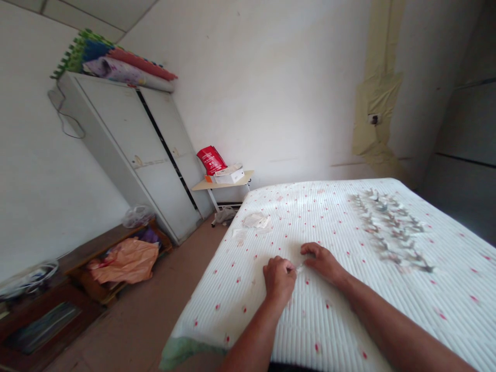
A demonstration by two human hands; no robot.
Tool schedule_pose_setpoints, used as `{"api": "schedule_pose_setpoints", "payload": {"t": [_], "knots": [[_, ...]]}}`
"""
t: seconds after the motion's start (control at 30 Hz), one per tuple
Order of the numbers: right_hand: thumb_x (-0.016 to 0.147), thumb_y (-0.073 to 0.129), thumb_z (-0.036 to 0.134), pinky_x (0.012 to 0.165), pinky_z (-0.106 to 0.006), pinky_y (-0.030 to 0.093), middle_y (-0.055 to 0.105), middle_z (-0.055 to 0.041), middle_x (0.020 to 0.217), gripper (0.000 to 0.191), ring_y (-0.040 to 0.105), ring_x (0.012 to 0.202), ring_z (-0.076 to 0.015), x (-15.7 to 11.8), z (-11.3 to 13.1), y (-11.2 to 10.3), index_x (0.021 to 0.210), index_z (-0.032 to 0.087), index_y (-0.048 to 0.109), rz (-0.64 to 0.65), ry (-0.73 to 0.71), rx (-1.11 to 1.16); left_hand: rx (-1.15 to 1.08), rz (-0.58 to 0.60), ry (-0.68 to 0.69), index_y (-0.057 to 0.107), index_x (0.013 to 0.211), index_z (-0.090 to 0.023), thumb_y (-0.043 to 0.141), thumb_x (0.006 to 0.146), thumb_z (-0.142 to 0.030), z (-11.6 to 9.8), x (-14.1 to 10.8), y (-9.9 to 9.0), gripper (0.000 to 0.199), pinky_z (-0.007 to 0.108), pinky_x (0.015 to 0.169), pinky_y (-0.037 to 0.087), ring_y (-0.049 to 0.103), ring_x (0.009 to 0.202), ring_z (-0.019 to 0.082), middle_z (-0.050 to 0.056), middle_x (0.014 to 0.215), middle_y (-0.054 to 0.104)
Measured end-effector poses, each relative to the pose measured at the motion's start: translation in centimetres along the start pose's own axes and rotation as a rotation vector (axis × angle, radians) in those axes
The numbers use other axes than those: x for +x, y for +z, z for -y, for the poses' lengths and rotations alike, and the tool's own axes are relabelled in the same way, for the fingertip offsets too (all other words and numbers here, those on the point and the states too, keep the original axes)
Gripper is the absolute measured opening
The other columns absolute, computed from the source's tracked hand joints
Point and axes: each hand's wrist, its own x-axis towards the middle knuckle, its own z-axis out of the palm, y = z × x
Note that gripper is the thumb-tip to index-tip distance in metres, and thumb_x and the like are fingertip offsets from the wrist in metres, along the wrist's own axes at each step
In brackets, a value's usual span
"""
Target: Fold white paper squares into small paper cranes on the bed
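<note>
Delicate finger work seems underway, calling for steadiness: the left hand (279, 278) pinches a small whitish piece (299, 268), the right hand (320, 262) part-open beside it.

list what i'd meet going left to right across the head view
Crumpled orange plastic, red bag with white lettering, bare left hand, bare right hand, cluster of small grey spiky pieces.
</note>
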Motion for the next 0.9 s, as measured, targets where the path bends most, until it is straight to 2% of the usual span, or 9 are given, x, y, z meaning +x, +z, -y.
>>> {"api": "schedule_pose_setpoints", "payload": {"t": [0.13,0.27,0.4,0.6,0.77,0.9], "knots": [[0.064,0.052,0.021,0.072,-0.028,0.042,0.06,-0.0025,0.081,0.021,0.056,0.075,-0.0158,-0.2,0.0,-0.8,0.085,0.017,0.056,0.007,0.058,0.33,-0.318,-0.075,-0.068,0.06,0.063,-0.017,0.054,0.066,-0.018,0.6,0.6,0.4,0.007,0.023,0.069,0.037,0.053,0.073,0.014,0.0,0.07,0.059],[0.069,0.056,0.032,0.066,-0.027,0.041,0.06,-0.0007,0.076,0.021,0.054,0.069,-0.014,-0.8,1.4,-0.7,0.084,0.017,0.058,0.095,0.033,0.494,-0.658,-0.085,-0.113,0.057,0.066,-0.015,0.053,0.068,-0.023,0.6,0.9,0.7,0.009,0.021,0.062,0.037,0.05,0.065,0.012,-0.001,0.064,0.055],[0.07,0.058,0.04,0.062,-0.025,0.039,0.057,0.0011,0.069,0.024,0.05,0.064,-0.0123,-1.2,2.7,-0.2,0.078,0.017,0.057,0.131,-0.005,0.565,-0.848,-0.059,-0.124,0.054,0.067,-0.014,0.055,0.067,-0.029,0.2,0.8,1.0,0.015,0.02,0.06,0.036,0.046,0.061,0.011,-0.002,0.061,0.052],[0.072,0.057,0.038,0.057,-0.022,0.034,0.047,0.0042,0.059,0.023,0.043,0.058,-0.0099,-1.2,2.9,0.3,0.066,0.017,0.052,0.098,-0.081,0.517,-0.92,0.007,-0.112,0.054,0.067,-0.014,0.053,0.068,-0.03,-0.8,0.2,1.0,0.016,0.02,0.057,0.034,0.044,0.06,0.01,-0.002,0.061,0.05],[0.072,0.055,0.04,0.051,-0.022,0.03,0.04,0.0053,0.054,0.027,0.037,0.053,-0.0091,-1.0,2.3,0.6,0.059,0.017,0.048,0.008,-0.038,0.4,-0.912,0.038,-0.135,0.055,0.068,-0.013,0.054,0.067,-0.032,-0.9,0.2,1.0,0.019,0.02,0.057,0.034,0.043,0.06,0.011,-0.002,0.061,0.051],[0.071,0.056,0.044,0.049,-0.021,0.028,0.037,0.0058,0.052,0.032,0.035,0.051,-0.0085,-1.0,2.2,0.5,0.057,0.018,0.046,0.018,-0.023,0.392,-0.894,0.115,-0.122,0.055,0.064,-0.013,0.057,0.065,-0.033,-0.7,0.3,1.1,0.02,0.02,0.054,0.031,0.04,0.056,0.009,-0.004,0.056,0.047]]}}
